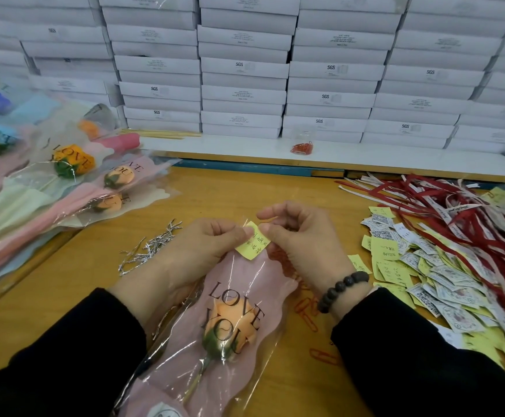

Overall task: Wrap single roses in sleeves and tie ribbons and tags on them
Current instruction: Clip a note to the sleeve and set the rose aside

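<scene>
Stacked along the back on a pale shelf: a wall of white boxes, many printed "SGS". Spread beneath everything, a yellow wooden table with a blue strip at its far edge.

Piled at the left edge, overlapping: finished roses in sleeves, pink, green and clear, orange blooms showing through "LOVE YOU" lettering. Heaped at the right: a tangle of red ribbons, and just below and beside it a scatter of yellow and white printed tags.

Lying lengthwise in the near centre, top end away from the person: a pink-and-clear sleeve printed "LOVE YOU", with an orange rose inside, bloom toward the hands, green stem running toward the near edge.

Both arms in black sleeves. Left hand over the sleeve's upper left edge, fingers curled, thumb and forefinger pinching the left side of a yellow tag. Right hand, with a dark bead bracelet at the wrist, fingers curled, thumb and forefinger pinching the same tag's right side. Tag held between the two sets of fingertips, tilted, handwritten, right at the top end of the sleeve; touching the film or just above it, cannot tell.

Left of the left hand: a loose bunch of silver twist ties. Near the right forearm on the table: orange paper clips. On the back shelf: a small clear bag of red clips.
</scene>
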Motion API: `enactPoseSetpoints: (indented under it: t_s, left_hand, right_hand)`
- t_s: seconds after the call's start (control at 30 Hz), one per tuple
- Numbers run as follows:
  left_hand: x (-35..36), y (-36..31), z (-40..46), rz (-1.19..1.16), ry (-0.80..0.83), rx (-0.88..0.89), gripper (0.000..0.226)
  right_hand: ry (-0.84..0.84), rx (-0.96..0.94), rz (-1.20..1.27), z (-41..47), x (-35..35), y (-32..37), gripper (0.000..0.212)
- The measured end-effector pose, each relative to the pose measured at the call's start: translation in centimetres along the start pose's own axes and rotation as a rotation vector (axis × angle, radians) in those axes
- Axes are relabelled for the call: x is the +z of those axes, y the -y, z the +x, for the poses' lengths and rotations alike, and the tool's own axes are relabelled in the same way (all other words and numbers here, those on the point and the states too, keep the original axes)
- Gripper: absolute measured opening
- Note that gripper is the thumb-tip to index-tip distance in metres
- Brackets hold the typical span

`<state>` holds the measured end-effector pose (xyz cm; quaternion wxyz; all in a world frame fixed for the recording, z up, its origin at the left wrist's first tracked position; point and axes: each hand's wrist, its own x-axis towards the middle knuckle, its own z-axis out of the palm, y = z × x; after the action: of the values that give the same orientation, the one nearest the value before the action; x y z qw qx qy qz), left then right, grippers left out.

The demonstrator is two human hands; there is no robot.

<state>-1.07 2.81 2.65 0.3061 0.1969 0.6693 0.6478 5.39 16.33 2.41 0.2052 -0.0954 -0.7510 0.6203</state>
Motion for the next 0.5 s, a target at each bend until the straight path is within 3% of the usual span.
enactPoseSetpoints:
  t_s: [0.27,0.37,0.5]
  left_hand:
    - [0.34,-0.02,0.14,0.008,-0.118,0.098,0.015]
    - [0.31,-0.03,0.11,0.003,-0.128,0.099,0.014]
    - [0.30,-0.05,0.11,-0.013,-0.112,0.092,0.016]
  right_hand:
    - [0.042,-0.025,0.010,-0.09,-0.05,0.08,0.009]
    - [0.095,-0.033,0.017,-0.16,-0.15,0.17,0.022]
    - [0.055,-0.041,0.009,-0.05,-0.07,0.00,0.022]
